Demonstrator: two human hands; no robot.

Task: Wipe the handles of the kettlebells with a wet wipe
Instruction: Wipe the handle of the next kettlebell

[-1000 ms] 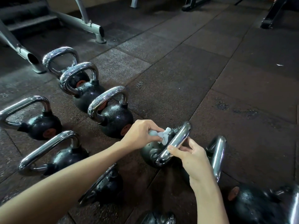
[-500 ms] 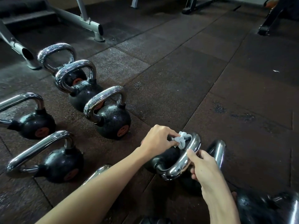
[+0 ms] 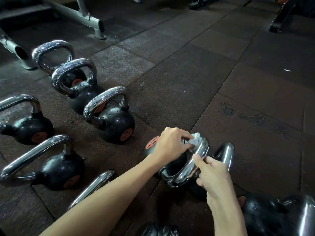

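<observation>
Mid-task, I judge: my left hand (image 3: 170,145) pinches the crumpled wet wipe (image 3: 196,139) against the far end of the chrome handle (image 3: 189,169) of the tipped kettlebell (image 3: 151,145), centre-near on the rubber floor (image 3: 221,82). My right hand (image 3: 213,176) steadies the same handle from the near right, thumb laid on the chrome, fingers curled round behind it. So one handle is under the wipe, and only its far end; its near bend (image 3: 172,183) looks wet, but wiped or not I can't tell. Left to do, as a guess: most of the set. The row of three kettlebells (image 3: 115,123) at far left has speckled handles, droplets or texture, can't say. The two near-left kettlebells (image 3: 58,171) have smooth shiny handles; whether those are done is not readable either. Hidden or cut off: my left hand covers much of the tipped kettlebell's body. A second chrome handle (image 3: 225,155) stands just behind my right hand, its body mostly blocked. Another handle (image 3: 95,184) runs under my left forearm, body unseen. A big kettlebell (image 3: 272,217) is clipped by the near-right corner, and one more (image 3: 160,229) by the bottom edge. The left edge cuts the handles there. Far background is dark; only a grey bench frame (image 3: 88,17) reads.
</observation>
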